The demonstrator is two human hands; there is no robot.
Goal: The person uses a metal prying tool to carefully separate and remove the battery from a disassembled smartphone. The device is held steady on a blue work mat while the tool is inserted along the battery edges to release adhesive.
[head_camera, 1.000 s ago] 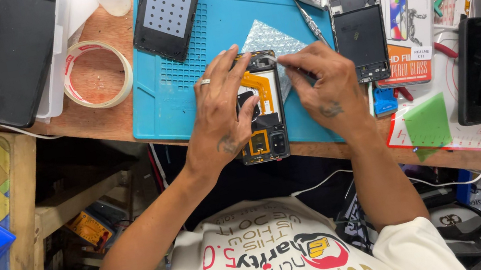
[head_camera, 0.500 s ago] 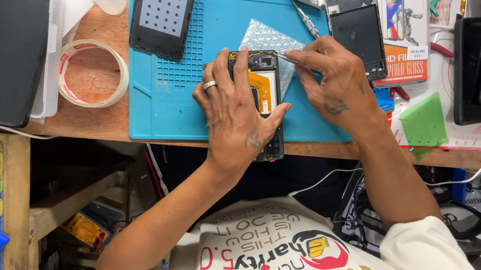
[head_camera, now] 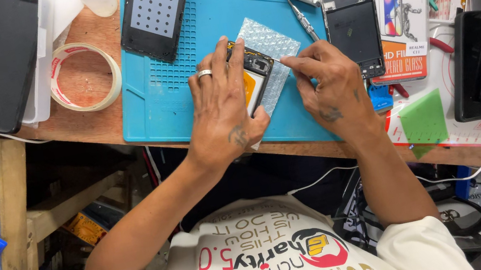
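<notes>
Left hand (head_camera: 224,115) slid further over opened phone (head_camera: 255,76) since half second ago — now covers most of it, fingers spread flat, pressing. Right hand (head_camera: 331,86) fingers pinched at phone's right edge. Phone on bubble wrap (head_camera: 266,38), blue mat (head_camera: 180,93), table. Back off, insides exposed — reassembly not done.

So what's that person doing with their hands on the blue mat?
A person is working on an opened phone on a blue mat. The left hand lies flat over the phone, pressing it down. The right hand pinches at its edge, over a piece of bubble wrap. A roll of tape and another phone frame lie nearby.
</notes>
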